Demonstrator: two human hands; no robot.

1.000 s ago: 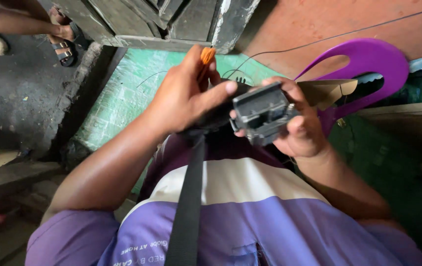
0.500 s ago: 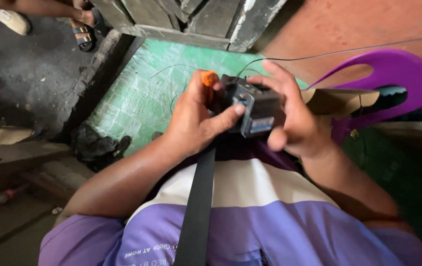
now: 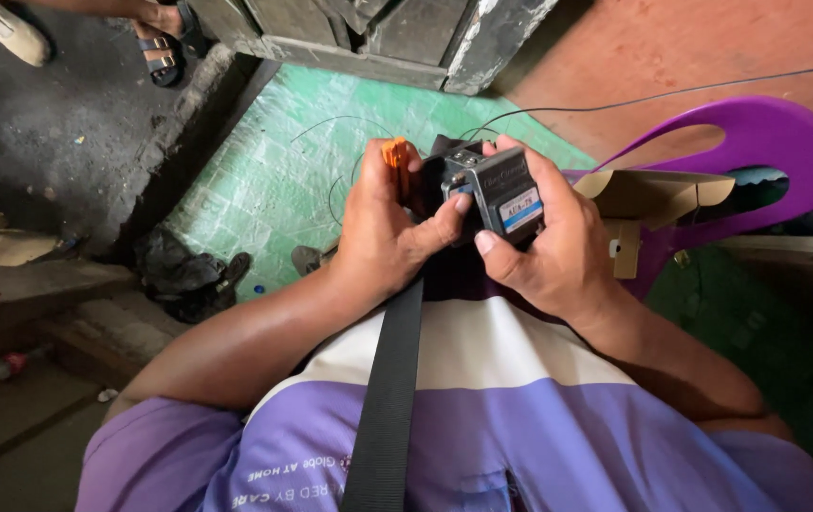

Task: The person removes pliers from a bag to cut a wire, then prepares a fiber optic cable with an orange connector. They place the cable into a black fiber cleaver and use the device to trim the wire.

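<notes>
A small dark grey box-shaped device [image 3: 501, 194] with a white label sits in front of my chest, and both hands are on it. My right hand [image 3: 554, 251] wraps it from the right, thumb under its lower edge. My left hand [image 3: 383, 232] presses its thumb against the device's left side and also holds a tool with an orange handle [image 3: 394, 154], which sticks up above the fingers. A black strap [image 3: 389, 389] runs down over my purple and white shirt.
A purple plastic chair [image 3: 757, 142] stands to the right, with an open cardboard box [image 3: 648, 194] on it. Thin black wires [image 3: 350, 123] lie on the green floor [image 3: 264, 190]. Another person's sandalled foot [image 3: 165, 43] is at top left. Dark wooden boards [image 3: 378, 28] lie ahead.
The view has shifted. My hands have turned the device so that its labelled face points up, and the orange-handled tool has stayed in the left hand.
</notes>
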